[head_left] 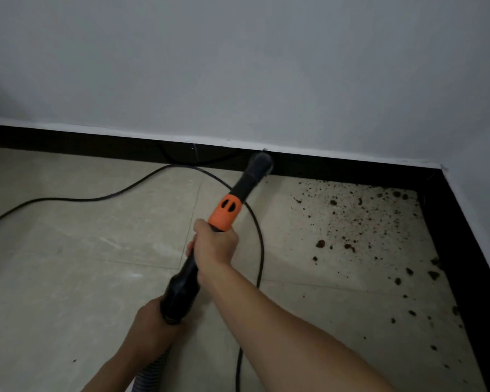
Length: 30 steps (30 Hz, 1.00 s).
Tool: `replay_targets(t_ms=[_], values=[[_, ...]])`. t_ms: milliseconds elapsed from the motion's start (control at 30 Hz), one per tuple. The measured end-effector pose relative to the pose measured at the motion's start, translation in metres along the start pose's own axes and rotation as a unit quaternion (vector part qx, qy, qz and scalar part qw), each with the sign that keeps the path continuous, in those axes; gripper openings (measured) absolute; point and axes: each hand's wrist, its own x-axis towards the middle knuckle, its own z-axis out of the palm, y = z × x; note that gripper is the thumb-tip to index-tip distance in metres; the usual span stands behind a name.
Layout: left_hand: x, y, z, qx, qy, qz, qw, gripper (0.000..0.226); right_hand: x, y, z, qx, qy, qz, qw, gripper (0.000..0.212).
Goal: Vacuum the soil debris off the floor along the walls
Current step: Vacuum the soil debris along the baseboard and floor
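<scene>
A black vacuum wand with an orange collar (pixel 225 212) slants up from the bottom centre; its round nozzle (pixel 261 163) is at the black baseboard (pixel 323 166). My right hand (pixel 213 246) grips the wand just below the orange collar. My left hand (pixel 150 326) grips the wand's thick lower end, where the ribbed hose (pixel 150 374) joins. Brown soil debris (pixel 359 222) lies scattered over the beige tiles to the right of the nozzle, thickest towards the right corner.
A black power cord (pixel 102 197) loops across the tiles from the left edge, passes under the wand and runs down to the bottom edge. White walls meet in a corner at the right, with a black baseboard (pixel 464 236) along both.
</scene>
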Motion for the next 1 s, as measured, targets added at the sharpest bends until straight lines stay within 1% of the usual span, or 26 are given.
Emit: replay_targets(t_ms=[67,133,267,300,333,400,467,500,567,667,767,867,1000], values=[[0.000,-0.005,-0.003,0.014,-0.008,-0.016,1.000,0.024,0.009,0.006,0.009,-0.005,0.001,0.025,1.000,0.027],[0.001,0.003,0.003,0.012,-0.042,0.000,0.999,0.023,0.017,0.001,-0.002,-0.007,0.027,0.030,0.999,0.029],[0.005,0.032,0.032,0.001,-0.155,0.040,0.987,0.023,0.028,-0.017,-0.054,-0.001,0.134,-0.019,0.991,0.026],[0.005,0.033,0.037,-0.014,-0.177,0.037,0.983,0.022,0.028,-0.019,-0.061,-0.013,0.147,-0.029,0.989,0.026],[0.005,0.033,0.040,-0.036,-0.186,0.031,0.981,0.022,0.029,-0.019,-0.062,-0.041,0.141,-0.038,0.988,0.027],[0.005,0.028,0.035,-0.080,-0.175,0.003,0.981,0.027,0.029,-0.016,-0.049,-0.108,0.085,-0.049,0.989,0.029],[0.006,0.023,0.027,-0.101,-0.166,-0.021,0.981,0.018,0.026,-0.011,-0.030,-0.152,0.021,-0.057,0.987,0.034],[0.007,0.022,0.023,-0.107,-0.170,-0.030,0.979,0.012,0.026,-0.009,-0.025,-0.160,0.004,-0.059,0.985,0.035],[0.010,0.026,0.025,-0.103,-0.178,-0.030,0.978,0.011,0.029,-0.009,-0.030,-0.157,0.017,-0.055,0.986,0.031],[0.017,0.047,0.045,-0.068,-0.203,0.023,0.977,0.013,0.042,-0.024,-0.065,-0.104,0.100,-0.067,0.987,0.025],[0.030,0.068,0.064,-0.041,-0.204,0.076,0.975,0.017,0.056,-0.047,-0.091,-0.055,0.141,-0.082,0.985,0.031],[0.036,0.065,0.055,-0.043,-0.189,0.069,0.979,0.018,0.057,-0.047,-0.082,-0.051,0.128,-0.077,0.987,0.032],[0.026,0.029,0.018,-0.047,-0.181,0.003,0.982,0.017,0.034,-0.014,-0.046,-0.053,0.082,-0.061,0.993,0.030]])
